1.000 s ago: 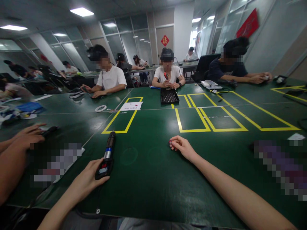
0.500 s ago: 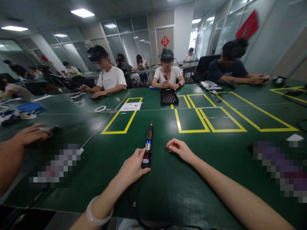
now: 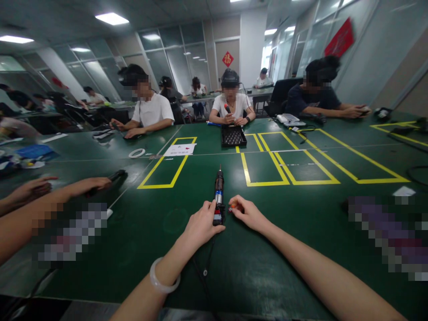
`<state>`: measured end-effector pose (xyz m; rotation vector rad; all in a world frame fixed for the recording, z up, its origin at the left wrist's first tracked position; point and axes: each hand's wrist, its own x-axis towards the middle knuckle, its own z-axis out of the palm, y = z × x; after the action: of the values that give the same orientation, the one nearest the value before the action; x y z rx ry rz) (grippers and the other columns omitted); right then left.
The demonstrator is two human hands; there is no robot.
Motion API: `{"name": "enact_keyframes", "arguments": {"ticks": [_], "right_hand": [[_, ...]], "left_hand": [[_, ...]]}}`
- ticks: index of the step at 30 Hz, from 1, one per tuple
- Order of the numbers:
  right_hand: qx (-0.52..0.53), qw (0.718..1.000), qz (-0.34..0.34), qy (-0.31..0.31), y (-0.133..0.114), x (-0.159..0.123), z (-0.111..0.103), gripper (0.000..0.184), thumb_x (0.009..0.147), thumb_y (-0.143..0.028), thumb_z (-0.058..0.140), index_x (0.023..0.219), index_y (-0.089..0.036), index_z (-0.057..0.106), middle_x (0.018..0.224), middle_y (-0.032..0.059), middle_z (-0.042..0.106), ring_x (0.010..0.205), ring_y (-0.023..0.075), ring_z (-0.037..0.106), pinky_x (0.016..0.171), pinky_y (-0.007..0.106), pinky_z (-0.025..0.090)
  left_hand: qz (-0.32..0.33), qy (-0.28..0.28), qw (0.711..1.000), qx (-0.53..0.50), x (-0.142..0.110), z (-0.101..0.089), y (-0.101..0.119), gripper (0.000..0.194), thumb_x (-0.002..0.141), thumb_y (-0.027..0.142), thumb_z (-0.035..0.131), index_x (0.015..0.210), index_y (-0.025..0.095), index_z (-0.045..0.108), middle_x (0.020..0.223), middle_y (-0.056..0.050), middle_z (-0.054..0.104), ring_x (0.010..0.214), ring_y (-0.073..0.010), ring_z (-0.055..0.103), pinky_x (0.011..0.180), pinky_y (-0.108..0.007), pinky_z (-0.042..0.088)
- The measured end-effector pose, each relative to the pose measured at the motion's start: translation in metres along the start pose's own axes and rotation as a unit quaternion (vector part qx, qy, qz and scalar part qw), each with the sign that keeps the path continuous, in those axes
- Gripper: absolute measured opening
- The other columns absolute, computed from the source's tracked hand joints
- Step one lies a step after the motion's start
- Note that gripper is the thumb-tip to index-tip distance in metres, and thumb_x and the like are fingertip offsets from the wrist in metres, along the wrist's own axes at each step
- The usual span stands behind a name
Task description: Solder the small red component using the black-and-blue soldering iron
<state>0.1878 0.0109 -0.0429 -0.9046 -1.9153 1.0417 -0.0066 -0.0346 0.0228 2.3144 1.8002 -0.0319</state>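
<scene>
Tool [image 3: 219, 195] is already held, fingers of the left hand [image 3: 199, 224] closed on it; right hand [image 3: 248, 212] pinches a red piece [image 3: 230, 209] nearby.

Two hands [image 3: 202, 223] and one corded tool [image 3: 219, 197] near middle, one white bracelet [image 3: 154, 277], one black tray [image 3: 233, 144] far, three people [image 3: 219, 106] across

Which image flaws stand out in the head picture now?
Head view: a ceiling light glows white; head view: pale glare lies on the green table; head view: the black tool is readable, but the red piece is too tiny to identify.
</scene>
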Motion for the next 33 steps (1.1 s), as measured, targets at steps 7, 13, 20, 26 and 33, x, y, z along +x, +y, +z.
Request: {"name": "enact_keyframes", "arguments": {"ticks": [7,13,20,26,33], "right_hand": [[0.001,1.0,0.009,-0.021,-0.004,-0.001,0.003,0.011,0.084,-0.019,0.056,0.095,-0.018,0.055,0.083,0.0011,0.063,0.072,0.0131,0.058,0.067,0.024,0.044],[-0.099,0.994,-0.031,-0.017,-0.008,0.001,0.008,0.005,0.085,-0.023,0.061,0.089,-0.019,0.06,0.081,0.001,0.06,0.075,0.0145,0.056,0.07,0.026,0.043],[-0.095,0.995,-0.026,0.005,-0.011,0.001,0.012,0.004,0.083,-0.019,0.062,0.085,-0.017,0.058,0.075,-0.0007,0.056,0.065,0.0122,0.053,0.062,0.022,0.042],[-0.092,0.995,-0.017,0.014,-0.02,-0.002,0.008,0.011,0.09,-0.022,0.051,0.086,-0.017,0.06,0.076,0.0009,0.063,0.067,0.0132,0.057,0.064,0.024,0.042],[-0.036,0.999,-0.014,-0.013,-0.02,-0.005,0.007,0.015,0.091,-0.026,0.05,0.101,-0.018,0.058,0.081,0.0013,0.065,0.071,0.0134,0.06,0.067,0.024,0.044]], "left_hand": [[-0.003,-0.004,1.0,0.001,-0.001,-0.003,0.004,0.08,0.074,0.047,0.06,0.142,0.024,0.023,0.12,-0.011,0.048,0.099,-0.0269,0.06,0.074,-0.033,0.048],[0.005,-0.007,1.0,0.021,-0.001,-0.005,0.006,0.083,0.075,0.047,0.06,0.144,0.025,0.018,0.119,-0.011,0.048,0.101,-0.0265,0.059,0.074,-0.031,0.047],[0.019,0.023,0.998,0.054,0.001,-0.003,0.008,0.078,0.075,0.055,0.058,0.14,0.024,0.027,0.116,-0.011,0.05,0.104,-0.0273,0.055,0.076,-0.033,0.048],[-0.019,0.046,0.996,0.067,0.009,-0.002,0.016,0.063,0.085,0.06,0.036,0.137,0.024,0.034,0.109,-0.011,0.05,0.095,-0.0254,0.058,0.071,-0.032,0.048],[-0.028,0.073,0.991,0.108,0.006,0.003,0.002,0.065,0.086,0.053,0.04,0.143,0.028,0.024,0.11,-0.01,0.049,0.096,-0.0256,0.055,0.072,-0.033,0.048]]}}
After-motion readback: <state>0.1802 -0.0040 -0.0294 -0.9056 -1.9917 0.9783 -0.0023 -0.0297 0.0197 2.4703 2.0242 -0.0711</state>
